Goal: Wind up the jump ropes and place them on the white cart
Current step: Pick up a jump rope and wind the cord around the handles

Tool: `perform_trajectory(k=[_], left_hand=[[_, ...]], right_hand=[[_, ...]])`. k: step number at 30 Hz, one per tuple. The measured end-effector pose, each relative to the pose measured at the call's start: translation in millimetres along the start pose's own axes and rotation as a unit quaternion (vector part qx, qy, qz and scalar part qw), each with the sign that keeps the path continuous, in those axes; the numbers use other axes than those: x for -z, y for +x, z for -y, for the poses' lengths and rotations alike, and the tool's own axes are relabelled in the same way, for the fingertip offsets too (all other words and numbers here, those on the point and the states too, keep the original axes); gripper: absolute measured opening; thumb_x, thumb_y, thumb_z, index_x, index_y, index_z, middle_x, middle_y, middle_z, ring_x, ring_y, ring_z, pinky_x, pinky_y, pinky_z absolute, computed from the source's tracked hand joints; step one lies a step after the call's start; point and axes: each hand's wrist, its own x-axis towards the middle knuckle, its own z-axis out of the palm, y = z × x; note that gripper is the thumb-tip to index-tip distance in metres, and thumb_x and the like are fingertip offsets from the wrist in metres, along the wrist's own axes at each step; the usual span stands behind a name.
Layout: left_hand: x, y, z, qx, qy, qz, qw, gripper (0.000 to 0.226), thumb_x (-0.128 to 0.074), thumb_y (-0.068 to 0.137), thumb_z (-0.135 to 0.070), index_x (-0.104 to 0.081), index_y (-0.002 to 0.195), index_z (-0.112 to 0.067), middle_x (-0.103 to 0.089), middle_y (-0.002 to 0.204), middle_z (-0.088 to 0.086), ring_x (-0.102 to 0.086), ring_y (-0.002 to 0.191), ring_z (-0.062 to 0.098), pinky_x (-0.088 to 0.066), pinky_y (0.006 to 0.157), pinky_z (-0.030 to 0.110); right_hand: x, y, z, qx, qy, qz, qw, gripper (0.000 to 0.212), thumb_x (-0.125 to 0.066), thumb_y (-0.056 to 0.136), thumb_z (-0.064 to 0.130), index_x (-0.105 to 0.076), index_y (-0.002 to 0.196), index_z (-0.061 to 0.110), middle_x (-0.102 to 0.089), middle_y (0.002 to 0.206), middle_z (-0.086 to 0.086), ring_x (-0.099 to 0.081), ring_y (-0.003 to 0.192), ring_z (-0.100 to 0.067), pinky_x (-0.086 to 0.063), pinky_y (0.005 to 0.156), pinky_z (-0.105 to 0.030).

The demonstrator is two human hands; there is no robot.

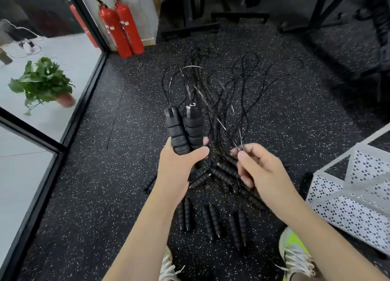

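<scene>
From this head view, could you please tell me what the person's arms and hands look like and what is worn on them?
Both forearms are bare to the frame's bottom edge, with no sleeves showing. The left hand and right hand wear no gloves, rings or watch that I can see.

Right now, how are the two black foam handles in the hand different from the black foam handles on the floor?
The two black foam handles in the left hand stand upright, side by side, gripped by the left hand. The black foam handles on the speckled floor lie flat, scattered, untouched. Both kinds are ribbed black foam with thin cords attached.
</scene>
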Motion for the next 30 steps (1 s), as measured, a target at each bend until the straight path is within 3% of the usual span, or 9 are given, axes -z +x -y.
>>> perform_trajectory(k=[5,8,13,18,22,25,27,29,30], left_hand=[[-5.4,-2.9,0.2,0.030,-0.009,0.081,0.996,0.023,-0.078,0.085,-0.001,-0.067,0.100,-0.016,-0.070,0.088,0.019,-0.060,0.070,0.028,-0.054,0.067,0.040],[-9.0,-8.9,-0.3,0.072,-0.045,0.149,0.985,0.019,-0.073,0.085,-0.010,-0.070,0.103,-0.015,-0.071,0.093,0.020,-0.066,0.072,0.029,-0.060,0.072,0.043],[-5.5,-18.7,0.5,0.075,0.004,0.272,0.959,0.038,-0.069,0.092,-0.012,-0.062,0.127,0.002,-0.071,0.122,0.024,-0.070,0.114,0.041,-0.053,0.104,0.050],[-12.5,-28.1,0.1,0.102,0.001,0.337,0.936,0.037,-0.071,0.089,-0.012,-0.060,0.122,0.001,-0.070,0.112,0.024,-0.067,0.085,0.034,-0.056,0.084,0.049],[-12.6,-29.2,1.7,0.107,0.081,0.369,0.920,0.030,-0.071,0.091,-0.006,-0.060,0.118,-0.008,-0.069,0.104,0.018,-0.059,0.079,0.028,-0.051,0.075,0.043],[-9.7,-28.3,4.3,0.095,0.173,0.390,0.899,0.028,-0.073,0.087,-0.006,-0.065,0.112,-0.015,-0.071,0.104,0.009,-0.062,0.083,0.024,-0.052,0.080,0.042],[-7.0,-26.9,6.3,0.087,0.211,0.384,0.895,0.030,-0.074,0.084,-0.008,-0.067,0.109,-0.024,-0.072,0.102,0.003,-0.064,0.087,0.019,-0.053,0.086,0.043],[-5.1,-25.9,7.0,0.088,0.234,0.374,0.893,0.034,-0.074,0.082,-0.008,-0.067,0.106,-0.032,-0.070,0.098,-0.001,-0.063,0.090,0.016,-0.052,0.092,0.046],[-5.1,-25.8,7.3,0.093,0.242,0.372,0.891,0.036,-0.073,0.081,-0.006,-0.067,0.104,-0.033,-0.070,0.095,-0.001,-0.064,0.089,0.016,-0.053,0.093,0.047]], right_hand=[[15.8,14.2,18.3,-0.109,0.176,0.088,0.974,0.068,-0.037,0.092,0.060,-0.063,0.124,0.006,-0.055,0.068,-0.010,-0.049,0.056,-0.022,-0.041,0.056,-0.032],[27.3,23.3,21.6,-0.129,0.240,0.063,0.960,0.072,-0.032,0.095,0.067,-0.054,0.134,0.012,-0.064,0.084,-0.017,-0.060,0.069,-0.025,-0.048,0.067,-0.037],[45.8,32.5,16.3,-0.147,0.195,0.002,0.970,0.076,-0.028,0.097,0.071,-0.063,0.120,0.007,-0.074,0.096,-0.013,-0.067,0.085,-0.026,-0.050,0.085,-0.045],[56.3,37.7,8.3,-0.158,0.104,-0.070,0.979,0.077,-0.021,0.098,0.074,-0.064,0.123,0.016,-0.074,0.111,-0.005,-0.068,0.103,-0.028,-0.045,0.104,-0.050],[60.6,38.8,18.9,-0.008,-0.003,-0.153,0.988,0.057,-0.021,0.104,0.061,-0.068,0.120,0.033,-0.068,0.126,0.018,-0.058,0.121,-0.002,-0.035,0.117,-0.040],[62.4,24.3,27.2,0.092,-0.156,-0.040,0.983,0.054,-0.024,0.101,0.061,-0.071,0.116,0.038,-0.064,0.127,0.028,-0.051,0.121,0.012,-0.032,0.102,-0.013],[62.5,18.5,24.4,0.070,-0.227,0.024,0.971,0.061,-0.030,0.101,0.067,-0.076,0.094,0.026,-0.073,0.095,0.017,-0.063,0.090,0.004,-0.040,0.081,-0.016],[61.0,18.3,18.6,0.042,-0.270,0.039,0.961,0.071,-0.036,0.094,0.070,-0.061,0.067,0.010,-0.051,0.053,0.008,-0.046,0.051,-0.012,-0.033,0.057,-0.022],[58.9,19.2,17.0,0.051,-0.294,0.026,0.954,0.072,-0.038,0.090,0.071,-0.049,0.061,0.006,-0.038,0.048,0.008,-0.035,0.047,-0.011,-0.028,0.052,-0.023]])
